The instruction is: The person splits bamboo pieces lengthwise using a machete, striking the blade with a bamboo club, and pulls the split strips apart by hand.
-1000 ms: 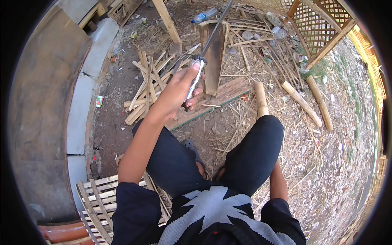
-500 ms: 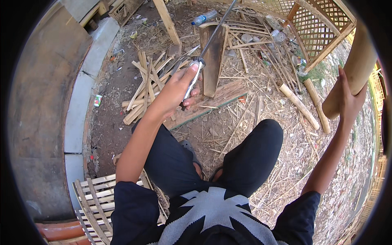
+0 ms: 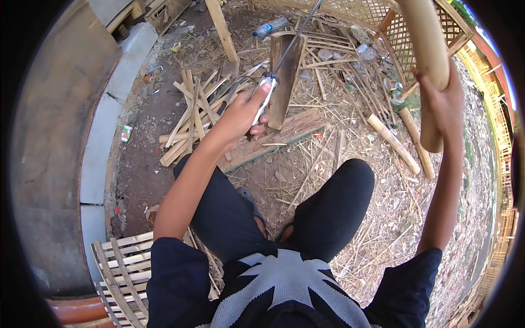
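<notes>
My left hand [image 3: 240, 117] is closed around the white handle of a long thin metal tool [image 3: 292, 46]. Its slim dark shaft points up and away, and whether it is a blade seen edge-on I cannot tell. At the upper right, my right hand [image 3: 445, 109] grips a thick bamboo pole [image 3: 426, 38] near its lower end, holding it off the ground and nearly upright. Beyond the left hand, a narrow worn board [image 3: 283, 104] is propped by a flat plank [image 3: 306, 121]. Split bamboo strips [image 3: 191, 112] lie heaped beside that hand.
Two short round poles [image 3: 394, 143] rest on the straw-strewn ground at right. A lattice frame [image 3: 398, 46], a plastic bottle [image 3: 270, 26] and a wooden post [image 3: 223, 30] stand or lie farther off. A slatted bamboo piece [image 3: 128, 273] and a concrete kerb [image 3: 95, 169] are at left.
My right hand has swung the bamboo pole leftward and turned it more upright. The left hand keeps hold of the tool and has barely moved.
</notes>
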A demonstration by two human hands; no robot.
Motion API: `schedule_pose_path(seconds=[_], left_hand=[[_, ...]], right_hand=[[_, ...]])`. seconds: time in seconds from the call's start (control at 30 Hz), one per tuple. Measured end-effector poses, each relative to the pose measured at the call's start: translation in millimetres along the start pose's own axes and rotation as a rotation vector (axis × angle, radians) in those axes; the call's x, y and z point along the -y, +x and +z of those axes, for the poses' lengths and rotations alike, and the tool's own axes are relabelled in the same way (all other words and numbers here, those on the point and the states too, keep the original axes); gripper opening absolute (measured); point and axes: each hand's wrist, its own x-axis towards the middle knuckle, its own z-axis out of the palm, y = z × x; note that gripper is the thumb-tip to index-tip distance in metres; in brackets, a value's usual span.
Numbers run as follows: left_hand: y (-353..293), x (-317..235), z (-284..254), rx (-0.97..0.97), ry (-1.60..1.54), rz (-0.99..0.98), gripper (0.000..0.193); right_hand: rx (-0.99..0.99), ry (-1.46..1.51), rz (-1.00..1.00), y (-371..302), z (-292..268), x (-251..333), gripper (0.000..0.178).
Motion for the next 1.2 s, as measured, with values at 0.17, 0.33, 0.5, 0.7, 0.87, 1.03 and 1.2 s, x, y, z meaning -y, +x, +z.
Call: schedule_pose_path(seconds=[0.17,0.33,0.5,0.7,0.87,1.03,1.2], left_hand=[[-2,-5,-9,0.010,-0.028,0.024,0.049],[-3,-12,-17,0.071,-0.142,0.006,0.050],[-8,15,-38,0.010,-0.103,-0.034,0.049],[-5,21,-59,-0.015,-0.150,-0.009,0.048],[-6,9,-59,0.037,-0.162,-0.012,0.045],[0,24,-53,-0.004,-0.164,-0.053,0.041],[-7,30,-59,-0.045,-0.180,-0.037,0.043]], right_hand=[[-0.183,0.107,-0.005,12,0,12,0.068],[0.204,-0.320,-0.249,-41,61,-32,0.074],[0.139,-0.116,-0.026,-20,40,27,0.065],[-0.131,0.090,-0.033,5,26,50,0.062],[0.273,-0.035,-0.026,-62,103,-14,0.076],[0.227,-0.197,0.063,-55,62,30,0.068],[-0.025,-0.008,0.010,-10,31,53,0.069]])
